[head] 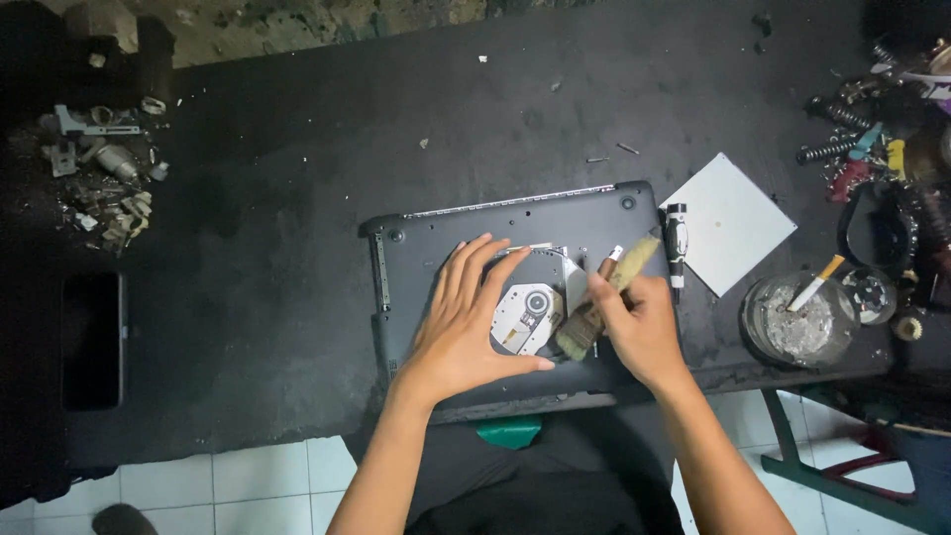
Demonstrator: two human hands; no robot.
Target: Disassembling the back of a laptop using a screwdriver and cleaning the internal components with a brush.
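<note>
Dark grey plastic forms the laptop base (515, 230), which lies upside down on the black workbench (297, 178), near its front edge. An optical drive (535, 302) sits exposed in the base, its silver tray and round hub facing up.

The left hand (461, 322) rests flat on the base, fingers spread and straight, clamped on nothing; the thumb tip lies just below the drive. The right hand (639, 322) is closed around the handle of 1 small paintbrush (602, 297). The bristles point down and left and touch the right edge of the drive.

Step in hand, as judged from this view: dusting the drive area, with the left hand steadying the base. The next move calls for light, short strokes across the tray and hub, keeping the bristles off the lens area. The left palm should hold the base flat so that it does not slide.

Adjacent items: 1 black pen-shaped tool (676, 246) lies just right of the base, beside 1 white square sheet (731, 223). A glass ashtray (798, 319) stands further right. Loose metal parts (99, 168) lie at the far left.
</note>
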